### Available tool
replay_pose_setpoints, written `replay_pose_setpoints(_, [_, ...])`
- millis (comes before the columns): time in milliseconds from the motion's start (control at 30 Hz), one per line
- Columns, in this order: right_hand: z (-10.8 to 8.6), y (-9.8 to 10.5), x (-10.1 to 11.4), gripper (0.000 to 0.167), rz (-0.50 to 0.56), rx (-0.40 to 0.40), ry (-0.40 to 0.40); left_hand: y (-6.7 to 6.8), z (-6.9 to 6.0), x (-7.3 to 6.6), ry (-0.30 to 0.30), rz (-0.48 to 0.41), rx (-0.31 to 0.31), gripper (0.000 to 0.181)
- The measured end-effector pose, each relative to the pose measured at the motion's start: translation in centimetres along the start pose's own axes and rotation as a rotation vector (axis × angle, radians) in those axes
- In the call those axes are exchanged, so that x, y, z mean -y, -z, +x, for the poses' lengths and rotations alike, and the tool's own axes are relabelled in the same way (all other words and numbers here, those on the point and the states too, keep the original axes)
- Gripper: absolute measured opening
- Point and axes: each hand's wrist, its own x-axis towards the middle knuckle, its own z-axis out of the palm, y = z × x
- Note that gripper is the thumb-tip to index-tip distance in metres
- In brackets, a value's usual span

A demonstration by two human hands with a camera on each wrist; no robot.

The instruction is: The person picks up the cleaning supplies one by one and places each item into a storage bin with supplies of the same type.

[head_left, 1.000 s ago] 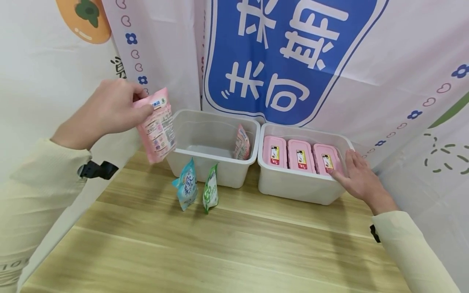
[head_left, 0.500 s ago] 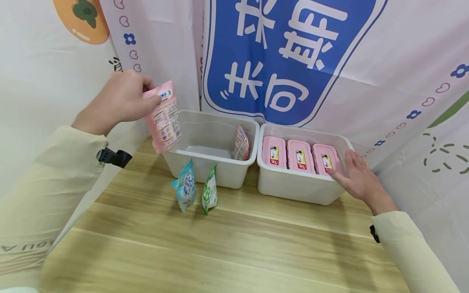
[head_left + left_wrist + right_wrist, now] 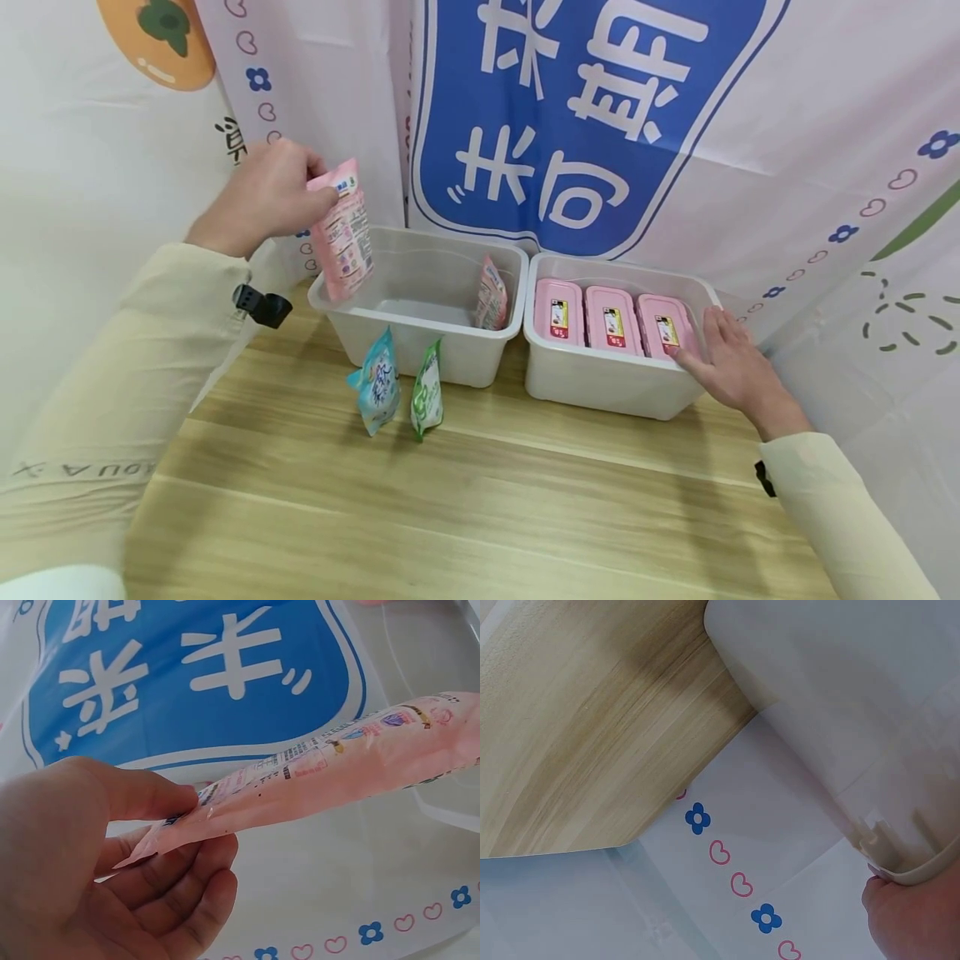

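My left hand [image 3: 266, 196] pinches a pink printed pouch [image 3: 347, 242] by its top corner. The pouch hangs upright over the left end of the left grey bin [image 3: 420, 317]. In the left wrist view, the thumb lies on the printed face of the pouch [image 3: 300, 780] and the other fingers are behind it. A second pink pouch [image 3: 492, 298] stands inside that bin, against its right wall. With fingers extended, my right hand [image 3: 731, 358] rests on the right rim of the right grey bin [image 3: 592, 387]; its thumb lies over the front rim.
Three pink lidded boxes [image 3: 615, 321] fill the right bin. A blue pouch [image 3: 378, 385] and a green-and-white pouch [image 3: 427, 393] stand on the wooden table [image 3: 480, 517] before the left bin. A printed cloth [image 3: 337, 100] hangs close behind both bins.
My left hand has carried the pink pouch to the right and slightly up, from beside the left bin to over its left end. The right hand has stayed on its bin.
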Motion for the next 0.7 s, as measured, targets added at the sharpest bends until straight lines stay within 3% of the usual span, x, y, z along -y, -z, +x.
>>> replay_pose_setpoints(333, [-0.1, 0.1, 0.2, 0.101, 0.001, 0.005, -0.008, -1.5, 1.6, 0.5, -0.011, -0.027, 0.013, 0.027])
replay_pose_setpoints(700, [0.0, 0.0, 0.2, 0.101, 0.000, -0.020, 0.002, -3.5, 2.4, 1.1, 0.002, -0.063, 0.046, 0.033])
